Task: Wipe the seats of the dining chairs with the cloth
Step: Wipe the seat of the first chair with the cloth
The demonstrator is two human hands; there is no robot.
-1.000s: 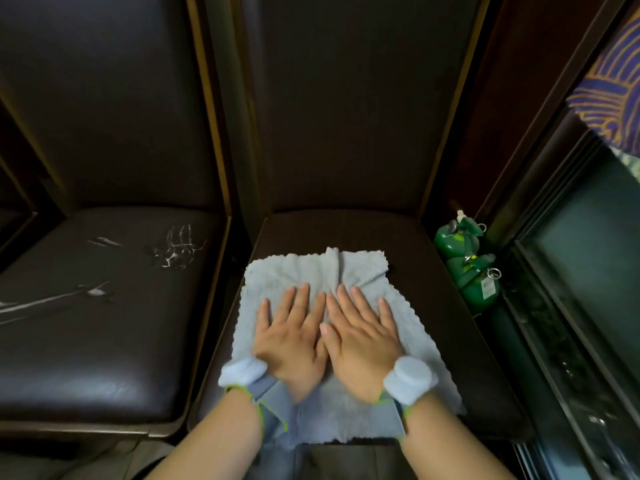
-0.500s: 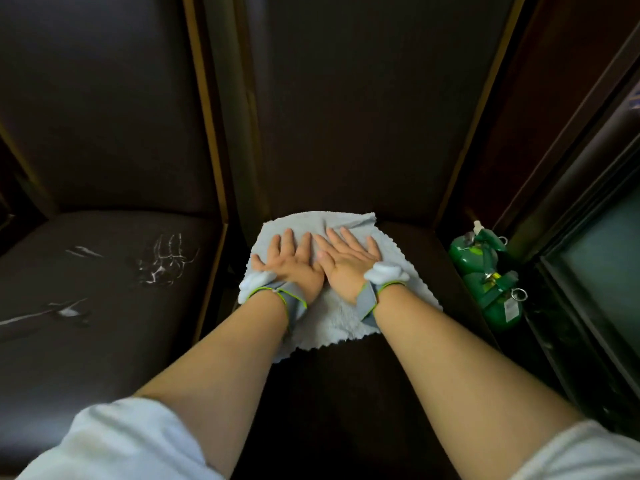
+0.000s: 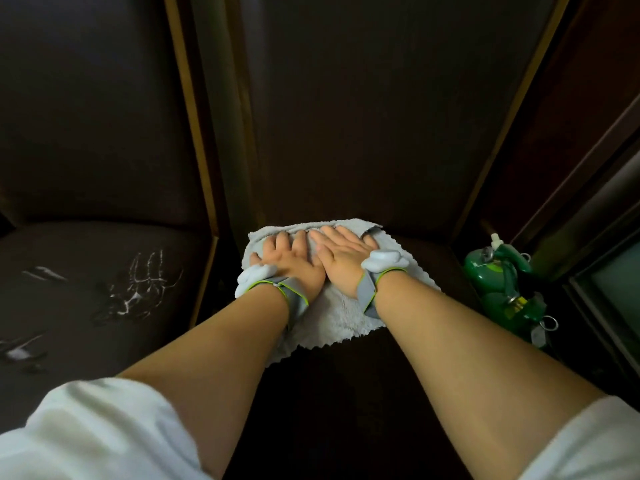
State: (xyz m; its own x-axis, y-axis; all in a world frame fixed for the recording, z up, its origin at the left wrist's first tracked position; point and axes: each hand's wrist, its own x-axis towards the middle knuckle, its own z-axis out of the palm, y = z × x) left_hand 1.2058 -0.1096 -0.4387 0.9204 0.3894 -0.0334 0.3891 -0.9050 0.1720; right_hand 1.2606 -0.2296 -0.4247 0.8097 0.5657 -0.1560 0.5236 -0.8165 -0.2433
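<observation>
A light grey cloth (image 3: 332, 320) lies at the back of the dark brown seat (image 3: 346, 393) of the middle dining chair, bunched against the chair's backrest (image 3: 363, 116). My left hand (image 3: 291, 263) and my right hand (image 3: 343, 259) press flat on the cloth side by side, fingers straight and pointing at the backrest. Both wrists wear grey straps with white pieces. To the left stands a second chair whose seat (image 3: 86, 306) carries white smears (image 3: 138, 285).
A green bottle-like object (image 3: 505, 292) with a white cap and metal rings sits in the gap right of the chair. Dark wooden frames (image 3: 588, 168) and a glass panel rise at the right. A narrow gap separates the two chairs.
Both hands have pushed the cloth from the front of the seat to its back edge, where it now bunches against the backrest. My arms are stretched out further.
</observation>
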